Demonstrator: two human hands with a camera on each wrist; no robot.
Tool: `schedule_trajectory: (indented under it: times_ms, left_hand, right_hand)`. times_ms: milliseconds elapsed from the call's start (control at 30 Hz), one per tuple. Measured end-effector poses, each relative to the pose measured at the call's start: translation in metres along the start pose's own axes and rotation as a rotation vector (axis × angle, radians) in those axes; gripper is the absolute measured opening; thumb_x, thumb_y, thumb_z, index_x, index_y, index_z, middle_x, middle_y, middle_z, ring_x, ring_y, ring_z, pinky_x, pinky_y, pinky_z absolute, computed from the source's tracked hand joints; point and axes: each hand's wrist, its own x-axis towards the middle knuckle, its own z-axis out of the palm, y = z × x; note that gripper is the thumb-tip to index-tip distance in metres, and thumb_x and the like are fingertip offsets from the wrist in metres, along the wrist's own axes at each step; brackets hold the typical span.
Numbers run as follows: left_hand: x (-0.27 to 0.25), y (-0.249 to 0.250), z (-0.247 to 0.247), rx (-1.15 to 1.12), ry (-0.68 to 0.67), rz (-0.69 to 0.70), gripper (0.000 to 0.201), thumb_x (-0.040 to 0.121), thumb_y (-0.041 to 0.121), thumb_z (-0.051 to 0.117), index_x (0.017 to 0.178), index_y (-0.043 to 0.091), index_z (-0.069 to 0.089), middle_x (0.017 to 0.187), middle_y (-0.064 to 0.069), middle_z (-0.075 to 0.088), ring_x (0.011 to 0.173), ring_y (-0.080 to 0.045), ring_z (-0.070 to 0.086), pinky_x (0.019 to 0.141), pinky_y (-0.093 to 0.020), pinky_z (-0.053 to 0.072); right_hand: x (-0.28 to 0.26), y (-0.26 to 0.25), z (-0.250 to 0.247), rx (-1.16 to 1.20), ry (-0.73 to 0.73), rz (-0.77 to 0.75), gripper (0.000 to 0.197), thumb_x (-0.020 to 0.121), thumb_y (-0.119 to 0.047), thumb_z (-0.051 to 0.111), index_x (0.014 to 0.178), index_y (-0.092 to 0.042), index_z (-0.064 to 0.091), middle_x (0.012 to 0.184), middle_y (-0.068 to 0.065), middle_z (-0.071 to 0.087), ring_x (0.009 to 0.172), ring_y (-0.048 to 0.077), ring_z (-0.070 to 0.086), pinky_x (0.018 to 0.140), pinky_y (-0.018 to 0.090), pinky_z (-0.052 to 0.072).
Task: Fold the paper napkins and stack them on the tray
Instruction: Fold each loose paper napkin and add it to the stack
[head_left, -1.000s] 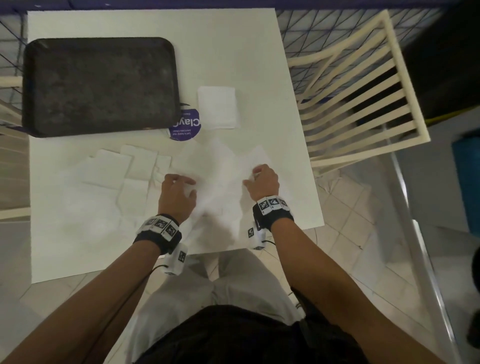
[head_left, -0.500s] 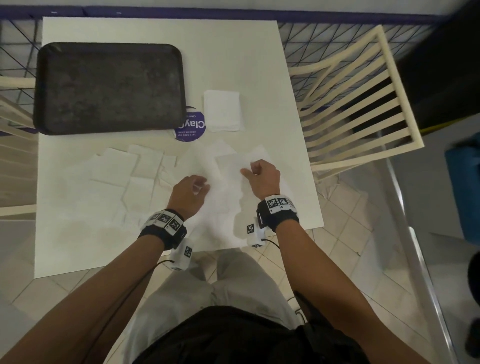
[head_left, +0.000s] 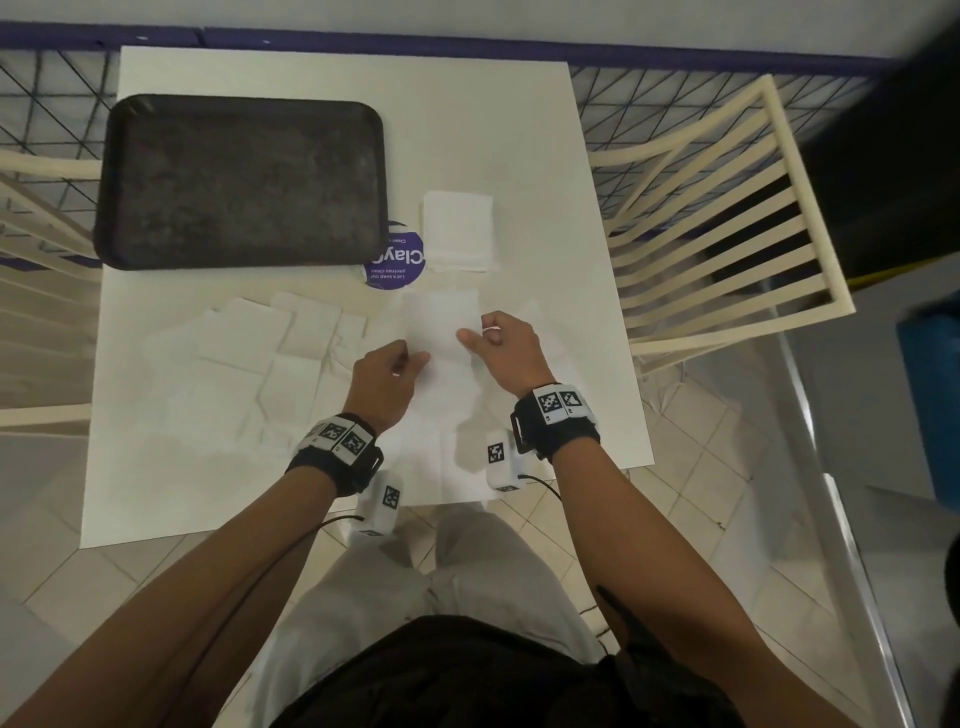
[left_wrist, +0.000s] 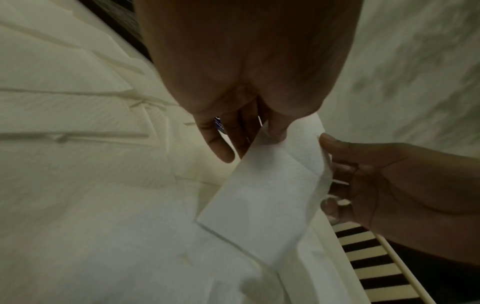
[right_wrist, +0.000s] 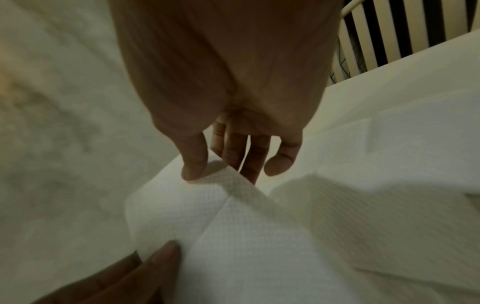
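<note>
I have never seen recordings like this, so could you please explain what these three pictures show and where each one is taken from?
No machine here: a person with cameras strapped on. The head view looks down on a white table; the other two look along each wrist. The left hand and right hand pinch one paper napkin by its edges. Loose napkins are spread on the table, a folded napkin lies beside the dark tray, which holds none, and a purple sticker sits between them.

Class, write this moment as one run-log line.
left hand: pinches napkin | right hand: pinches same napkin | fold: in progress | tray: no napkins | folded napkin: beside tray
</note>
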Motion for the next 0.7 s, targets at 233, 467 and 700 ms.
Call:
schedule_trajectory:
  times_ms: [233, 467, 700]
  left_hand:
    - [0.003, 0.004, -0.013, -0.027, 0.061, -0.011, 0.043, 0.102, 0.031, 0.06, 0.076, 0.0, 0.048, 0.072, -0.02, 0.058, 0.068, -0.034, 0.047, 0.065, -0.039, 0.04]
    - [0.004, 0.002, -0.021, -0.257, 0.061, -0.106, 0.01, 0.096, 0.02, 0.067, 0.103, 0.013, 0.069, 0.09, -0.002, 0.075, 0.088, -0.03, 0.07, 0.083, -0.051, 0.06]
    - [0.005, 0.003, -0.028, -0.417, 0.082, -0.158, 0.008, 0.094, 0.007, 0.066, 0.102, 0.01, 0.067, 0.093, -0.01, 0.076, 0.085, -0.025, 0.071, 0.085, -0.051, 0.062]
  right_hand:
    - [-0.003, 0.002, 0.004, -0.105, -0.095, -0.023, 0.022, 0.085, -0.02, 0.078, 0.078, -0.016, 0.058, 0.05, -0.014, 0.045, 0.058, 0.012, 0.047, 0.062, 0.022, 0.039]
    - [0.0, 0.002, 0.009, 0.031, -0.056, 0.017, 0.018, 0.085, -0.016, 0.077, 0.082, -0.02, 0.06, 0.048, -0.018, 0.047, 0.059, 0.01, 0.053, 0.065, 0.023, 0.043]
    - [-0.007, -0.002, 0.009, 0.218, -0.078, 0.036, 0.018, 0.088, -0.011, 0.072, 0.104, -0.012, 0.063, 0.074, 0.005, 0.065, 0.064, 0.014, 0.056, 0.055, 0.022, 0.044]
